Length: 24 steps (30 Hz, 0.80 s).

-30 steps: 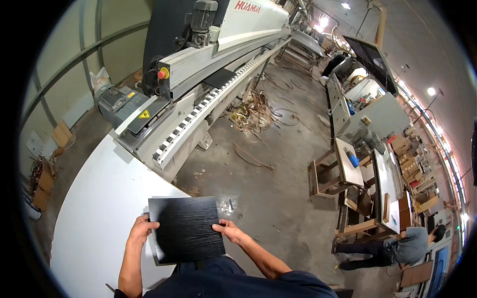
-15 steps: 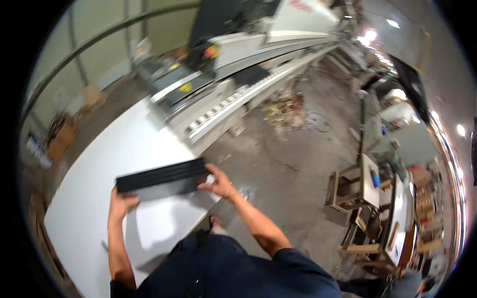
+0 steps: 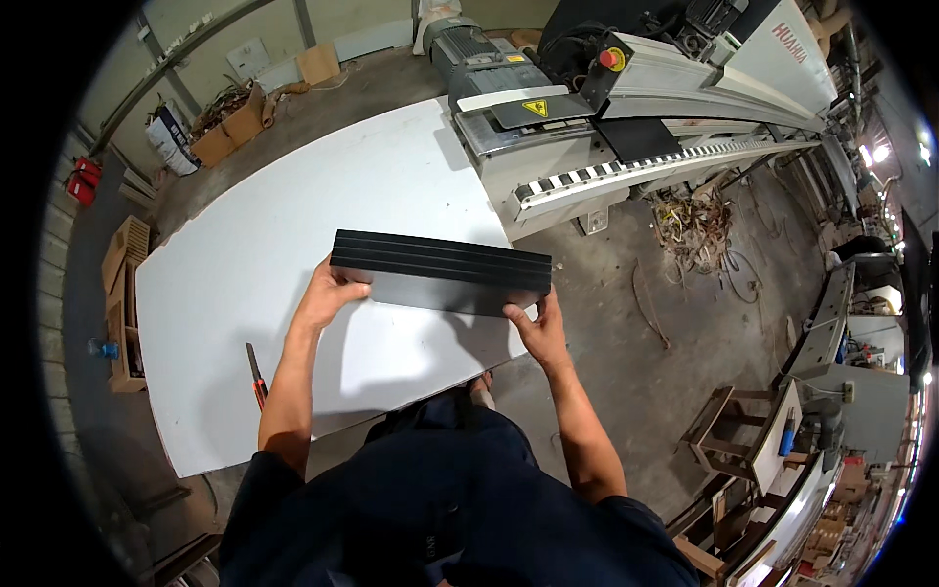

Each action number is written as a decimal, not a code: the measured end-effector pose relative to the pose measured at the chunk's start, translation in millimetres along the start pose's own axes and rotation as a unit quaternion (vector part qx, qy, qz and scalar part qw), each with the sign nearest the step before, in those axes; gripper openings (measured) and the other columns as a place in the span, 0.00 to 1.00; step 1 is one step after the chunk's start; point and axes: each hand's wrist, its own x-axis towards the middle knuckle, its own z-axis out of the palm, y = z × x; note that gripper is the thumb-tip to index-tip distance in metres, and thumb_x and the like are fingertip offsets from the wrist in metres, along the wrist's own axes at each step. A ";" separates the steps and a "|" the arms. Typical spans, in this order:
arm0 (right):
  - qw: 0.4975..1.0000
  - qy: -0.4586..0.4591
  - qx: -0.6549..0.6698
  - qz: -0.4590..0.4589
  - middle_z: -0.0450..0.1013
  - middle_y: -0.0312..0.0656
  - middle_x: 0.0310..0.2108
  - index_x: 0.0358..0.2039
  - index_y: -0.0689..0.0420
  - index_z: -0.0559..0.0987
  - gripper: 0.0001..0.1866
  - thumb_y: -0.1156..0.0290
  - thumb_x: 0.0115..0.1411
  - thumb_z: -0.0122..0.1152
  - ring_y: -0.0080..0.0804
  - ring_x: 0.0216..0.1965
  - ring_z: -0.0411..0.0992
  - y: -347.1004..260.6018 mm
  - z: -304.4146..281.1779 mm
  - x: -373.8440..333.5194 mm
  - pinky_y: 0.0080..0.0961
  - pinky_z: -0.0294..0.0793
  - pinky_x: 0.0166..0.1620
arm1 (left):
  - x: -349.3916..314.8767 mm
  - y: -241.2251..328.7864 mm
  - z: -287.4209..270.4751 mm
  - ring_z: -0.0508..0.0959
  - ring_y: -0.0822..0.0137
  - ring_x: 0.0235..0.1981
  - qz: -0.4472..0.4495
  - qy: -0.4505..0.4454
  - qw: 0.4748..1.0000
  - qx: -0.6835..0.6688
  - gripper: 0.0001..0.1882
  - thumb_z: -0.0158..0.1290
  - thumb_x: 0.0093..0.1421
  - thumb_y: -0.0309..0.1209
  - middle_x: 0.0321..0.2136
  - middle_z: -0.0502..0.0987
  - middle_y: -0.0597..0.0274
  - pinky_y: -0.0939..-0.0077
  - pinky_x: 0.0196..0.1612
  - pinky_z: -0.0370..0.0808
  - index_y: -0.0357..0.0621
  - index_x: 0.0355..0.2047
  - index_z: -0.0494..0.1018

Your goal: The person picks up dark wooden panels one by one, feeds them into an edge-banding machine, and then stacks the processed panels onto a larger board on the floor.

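Between both hands I hold a stack of several narrow black boards (image 3: 440, 264), with their dark edges up and a grey-black face toward me. At the stack's left end, my left hand (image 3: 326, 296) is closed round it with the thumb on the near face. My right hand (image 3: 541, 333) grips the right end in the same way. Below the stack is a white tabletop (image 3: 293, 205), and the boards' shadow falls on it. A tool with a flat dark blade and an orange-red handle (image 3: 256, 376) lies on the tabletop beside my left forearm.
A long machine with a roller rail (image 3: 626, 174) and a red button (image 3: 612, 59) adjoins the table's far right. Scrap strips (image 3: 693, 230) lie heaped on the floor. A wooden stand (image 3: 748, 440) is at right. Cardboard boxes (image 3: 227, 127) stand at far left.
My view has turned left, so the machine and floor sit further right in the picture. The stack, still in both hands, now tilts down toward its right end. The whole tool has come into sight.
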 end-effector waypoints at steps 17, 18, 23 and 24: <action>0.988 0.065 -0.132 -0.040 0.58 0.54 0.60 0.63 0.60 0.53 0.33 0.75 0.59 0.53 0.48 0.60 0.59 -12.0 12.9 -12.0 0.29 0.58 0.59 | -8.3 -19.9 28.6 0.68 0.76 0.37 0.157 0.078 0.981 -0.085 0.13 0.50 0.56 0.24 0.35 0.70 0.68 0.78 0.46 0.64 0.37 0.42 0.68; 0.981 0.070 -0.159 -0.083 0.59 0.53 0.60 0.63 0.59 0.56 0.33 0.75 0.58 0.56 0.47 0.60 0.60 -7.7 11.0 -11.4 0.29 0.58 0.59 | -7.6 -19.1 26.3 0.68 0.77 0.35 0.122 0.090 0.986 -0.072 0.11 0.49 0.54 0.21 0.32 0.70 0.69 0.80 0.44 0.65 0.38 0.39 0.69; 0.981 0.095 -0.158 -0.064 0.62 0.50 0.58 0.60 0.58 0.62 0.32 0.77 0.54 0.60 0.46 0.58 0.62 -18.1 10.4 -15.0 0.27 0.60 0.58 | 11.1 -61.3 2.0 0.68 0.78 0.32 0.132 0.067 0.986 -0.078 0.13 0.49 0.51 0.18 0.29 0.70 0.70 0.81 0.39 0.66 0.38 0.39 0.70; 0.980 0.108 -0.153 -0.073 0.62 0.50 0.58 0.60 0.58 0.62 0.33 0.78 0.53 0.60 0.45 0.58 0.62 -22.7 12.8 -19.2 0.27 0.60 0.58 | 17.8 -69.8 -3.7 0.68 0.76 0.35 0.157 0.044 0.980 -0.118 0.13 0.48 0.53 0.18 0.32 0.70 0.67 0.79 0.44 0.66 0.37 0.40 0.69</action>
